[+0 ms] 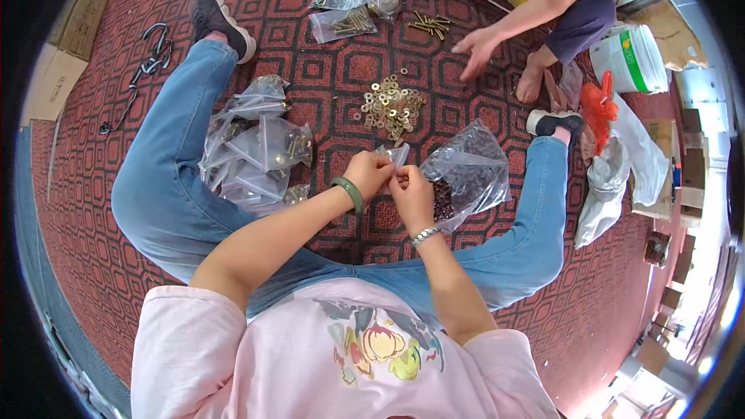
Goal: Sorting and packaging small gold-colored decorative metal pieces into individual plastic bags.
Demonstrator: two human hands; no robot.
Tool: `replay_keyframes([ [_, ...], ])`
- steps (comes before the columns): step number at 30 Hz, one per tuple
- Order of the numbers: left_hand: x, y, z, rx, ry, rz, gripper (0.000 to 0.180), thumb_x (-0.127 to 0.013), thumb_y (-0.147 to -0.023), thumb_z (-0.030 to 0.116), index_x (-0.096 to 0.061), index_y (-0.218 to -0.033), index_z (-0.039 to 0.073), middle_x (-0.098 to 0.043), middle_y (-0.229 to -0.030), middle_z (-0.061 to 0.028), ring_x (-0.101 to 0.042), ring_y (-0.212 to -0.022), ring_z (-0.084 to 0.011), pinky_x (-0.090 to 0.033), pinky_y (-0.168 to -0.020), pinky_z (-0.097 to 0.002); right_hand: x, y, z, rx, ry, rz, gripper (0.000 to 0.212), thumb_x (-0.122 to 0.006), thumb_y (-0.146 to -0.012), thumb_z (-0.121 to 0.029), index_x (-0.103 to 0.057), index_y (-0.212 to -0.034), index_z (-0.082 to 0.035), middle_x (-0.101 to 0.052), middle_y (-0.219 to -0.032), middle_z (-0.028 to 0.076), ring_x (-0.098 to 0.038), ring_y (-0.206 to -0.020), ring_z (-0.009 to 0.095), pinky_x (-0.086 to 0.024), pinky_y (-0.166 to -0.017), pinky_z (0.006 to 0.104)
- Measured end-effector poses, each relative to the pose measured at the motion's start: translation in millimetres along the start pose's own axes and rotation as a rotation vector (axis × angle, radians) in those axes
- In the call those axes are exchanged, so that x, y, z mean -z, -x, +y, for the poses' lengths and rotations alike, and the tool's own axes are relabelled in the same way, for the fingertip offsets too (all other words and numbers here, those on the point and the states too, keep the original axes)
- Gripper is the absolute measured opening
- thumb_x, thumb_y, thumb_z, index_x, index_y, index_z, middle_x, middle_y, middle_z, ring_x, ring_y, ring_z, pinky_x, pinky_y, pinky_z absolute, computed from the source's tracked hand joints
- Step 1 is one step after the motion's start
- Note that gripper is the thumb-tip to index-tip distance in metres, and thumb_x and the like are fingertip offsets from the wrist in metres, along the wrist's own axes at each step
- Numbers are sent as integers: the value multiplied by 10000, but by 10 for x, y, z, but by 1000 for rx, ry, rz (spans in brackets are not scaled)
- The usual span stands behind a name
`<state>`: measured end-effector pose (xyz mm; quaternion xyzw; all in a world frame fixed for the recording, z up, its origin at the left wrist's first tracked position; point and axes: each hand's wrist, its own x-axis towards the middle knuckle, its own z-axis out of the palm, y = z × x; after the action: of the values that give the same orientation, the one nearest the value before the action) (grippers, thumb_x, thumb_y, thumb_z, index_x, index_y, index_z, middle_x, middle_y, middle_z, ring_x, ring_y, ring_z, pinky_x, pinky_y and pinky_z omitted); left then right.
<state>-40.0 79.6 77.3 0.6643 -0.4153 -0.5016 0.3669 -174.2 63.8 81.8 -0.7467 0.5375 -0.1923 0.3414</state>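
Note:
Between my legs, both my hands meet at the top edge of a small clear zip bag (397, 155). My left hand (369, 174), with a green bangle at its wrist, pinches one side of it. Close beside it, my right hand (413, 195) has its fingers closed on the other side; a silver bracelet circles that wrist. What the bag contains is hidden by my fingers. Just beyond lies a heap of brass-coloured washers (392, 107). Right of my right hand rests a large open clear bag (466, 167) with small dark parts (442, 200) inside.
Filled zip bags (260, 147) pile up by my left leg. Farther off are more bags (353, 22) and loose brass bolts (431, 25), near another person's reaching hand (477, 48). A white bucket (630, 60), a red bag (597, 109) and boxes (58, 81) stand around the patterned carpet.

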Motion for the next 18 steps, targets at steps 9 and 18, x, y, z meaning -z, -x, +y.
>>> replay_keyframes([
  [9,-27,-140,-40,189,326,55,185,-586,-756,182,-594,-713,2,-589,-598,-70,-513,-481,-166,-434,-477,-293,-61,-41,109,167,-124,102,195,-524,-839,-173,-596,-925,-13,-616,-730,118,-566,-621,293,-438,-563,354],
  [18,45,-120,-70,79,71,3,201,-613,-746,212,-602,-693,18,-591,-598,-79,-525,-498,-181,-441,-496,-300,126,-168,61,-199,-331,-233,133,-532,-830,-126,-602,-807,-15,-572,-647,27,-472,-562,123,-390,-526,252],
])
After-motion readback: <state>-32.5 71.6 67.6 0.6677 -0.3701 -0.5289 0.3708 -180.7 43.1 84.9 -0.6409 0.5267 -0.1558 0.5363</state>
